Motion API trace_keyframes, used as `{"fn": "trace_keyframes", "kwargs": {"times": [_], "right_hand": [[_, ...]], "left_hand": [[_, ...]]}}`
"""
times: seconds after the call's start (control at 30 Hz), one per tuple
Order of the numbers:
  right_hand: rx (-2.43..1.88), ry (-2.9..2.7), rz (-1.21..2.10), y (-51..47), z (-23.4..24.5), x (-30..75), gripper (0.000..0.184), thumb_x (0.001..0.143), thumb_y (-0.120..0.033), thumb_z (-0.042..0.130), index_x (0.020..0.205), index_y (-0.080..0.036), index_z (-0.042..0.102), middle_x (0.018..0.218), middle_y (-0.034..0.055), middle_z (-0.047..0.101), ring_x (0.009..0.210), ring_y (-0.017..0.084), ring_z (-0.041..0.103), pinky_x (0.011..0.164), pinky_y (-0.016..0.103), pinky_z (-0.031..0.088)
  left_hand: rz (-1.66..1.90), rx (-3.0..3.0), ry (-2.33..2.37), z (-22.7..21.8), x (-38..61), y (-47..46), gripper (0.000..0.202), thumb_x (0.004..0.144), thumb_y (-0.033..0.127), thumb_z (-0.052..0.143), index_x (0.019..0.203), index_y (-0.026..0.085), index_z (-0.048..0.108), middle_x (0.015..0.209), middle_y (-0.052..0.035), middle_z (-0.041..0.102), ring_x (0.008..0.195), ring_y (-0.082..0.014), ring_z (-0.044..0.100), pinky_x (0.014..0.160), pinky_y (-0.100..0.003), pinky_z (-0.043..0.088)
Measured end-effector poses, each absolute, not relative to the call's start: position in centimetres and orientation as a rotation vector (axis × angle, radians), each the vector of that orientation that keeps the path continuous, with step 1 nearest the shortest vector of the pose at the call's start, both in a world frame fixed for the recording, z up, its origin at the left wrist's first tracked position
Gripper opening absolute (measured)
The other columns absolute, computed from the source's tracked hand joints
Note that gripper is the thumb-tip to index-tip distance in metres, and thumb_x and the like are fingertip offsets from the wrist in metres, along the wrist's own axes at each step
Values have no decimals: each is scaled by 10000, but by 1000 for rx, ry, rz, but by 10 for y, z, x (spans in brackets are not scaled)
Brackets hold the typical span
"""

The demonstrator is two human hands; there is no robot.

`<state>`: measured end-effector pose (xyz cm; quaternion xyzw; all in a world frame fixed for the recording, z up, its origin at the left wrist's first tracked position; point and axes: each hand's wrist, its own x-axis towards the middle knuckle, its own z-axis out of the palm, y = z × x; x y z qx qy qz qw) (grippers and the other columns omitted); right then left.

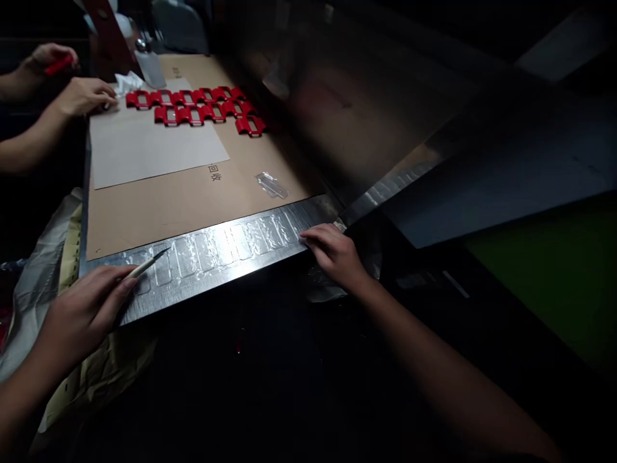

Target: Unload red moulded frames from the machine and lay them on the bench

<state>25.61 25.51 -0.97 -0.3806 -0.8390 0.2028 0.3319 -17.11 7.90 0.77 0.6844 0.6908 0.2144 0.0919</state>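
Note:
My left hand (84, 308) is closed on a thin pointed tool (147, 263), whose tip rests on the metal edge strip (216, 254) of the table. Clear film patches (231, 241) lie in a row along that strip. At the strip's right end my right hand (332, 251) lies with fingers curled, fingertips pressing on the film; nothing shows in it. Further back, red frame-shaped parts (195, 106) lie in two rows on a white sheet (154, 145).
Brown cardboard (193, 193) covers the table, with a scrap of clear film (272, 185) on it. Another person's hands (81, 95) work at the far left, one holding a red item (58, 64). Plastic bags (43, 283) hang at the left edge. A bottle (149, 64) stands behind.

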Motion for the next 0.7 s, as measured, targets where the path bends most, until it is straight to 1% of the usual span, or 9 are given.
{"fn": "trace_keyframes", "kwargs": {"times": [0.13, 0.23, 0.3, 0.37, 0.4, 0.5, 0.57, 0.63, 0.7], "right_hand": [[-1192, -1919, 334, 248, -26, 284, 235, 980, -233, 529, 1069, -208, 746, 1055, 88, 639, 976, 205, 662, 867, 346, 555], [-1463, -1727, 108, 240, -60, 326, 271, 964, -260, 505, 1094, -212, 739, 1120, 111, 610, 1051, 246, 649, 945, 402, 548], [-1697, -1688, 85, 233, -89, 358, 325, 954, -251, 462, 1146, -196, 718, 1177, 137, 598, 1114, 268, 630, 999, 429, 532], [-1832, -1727, 167, 227, -116, 386, 326, 902, -197, 466, 1082, -172, 736, 1134, 149, 634, 1083, 277, 642, 990, 425, 537], [-1874, -1759, 223, 225, -127, 397, 316, 864, -164, 479, 1027, -163, 750, 1096, 148, 658, 1041, 273, 656, 969, 408, 546], [-1959, -1826, 366, 222, -147, 416, 317, 782, -105, 508, 954, -125, 773, 1085, 168, 703, 984, 274, 684, 943, 388, 555], [-2002, -1827, 405, 221, -150, 416, 345, 788, -108, 514, 1013, -98, 775, 1192, 200, 693, 1106, 312, 663, 1015, 425, 524], [-2023, -1805, 416, 214, -145, 407, 371, 830, -139, 511, 1101, -87, 759, 1324, 216, 646, 1283, 344, 576, 1109, 463, 455], [-2031, -1759, 427, 199, -137, 389, 381, 904, -207, 486, 1175, -99, 730, 1396, 205, 609, 1356, 339, 521, 1136, 459, 420]], "left_hand": [[644, 1928, 2124, 4, -175, 77, 203, 1028, 437, 482, 1197, 382, 579, 1172, 24, 656, 1072, -239, 656, 965, -374, 497], [639, 1906, 2140, 1, -176, 74, 227, 1007, 461, 484, 1218, 506, 555, 1168, 51, 647, 1090, -267, 651, 981, -434, 508], [652, 1837, 2183, 1, -175, 72, 269, 989, 484, 491, 1225, 604, 541, 1164, 79, 645, 1110, -290, 648, 1003, -481, 507], [692, 1785, 2215, 4, -174, 72, 291, 970, 500, 510, 1208, 665, 541, 1166, 104, 651, 1123, -306, 649, 1016, -511, 504], [716, 1790, 2214, 7, -172, 73, 291, 962, 500, 523, 1197, 669, 551, 1164, 108, 659, 1121, -311, 653, 1016, -516, 504], [755, 1896, 2143, 18, -166, 88, 241, 941, 488, 565, 1160, 583, 601, 1133, 74, 691, 1065, -303, 676, 943, -478, 529], [745, 1959, 2064, 23, -160, 110, 211, 946, 494, 571, 1147, 476, 630, 1136, 35, 703, 1020, -285, 684, 862, -430, 542], [729, 2014, 1970, 24, -152, 142, 263, 961, 515, 555, 1158, 375, 658, 1149, -13, 707, 989, -268, 681, 809, -393, 537], [716, 2087, 1866, 20, -144, 180, 343, 972, 524, 540, 1192, 301, 680, 1149, -56, 707, 999, -266, 671, 835, -388, 522]]}}
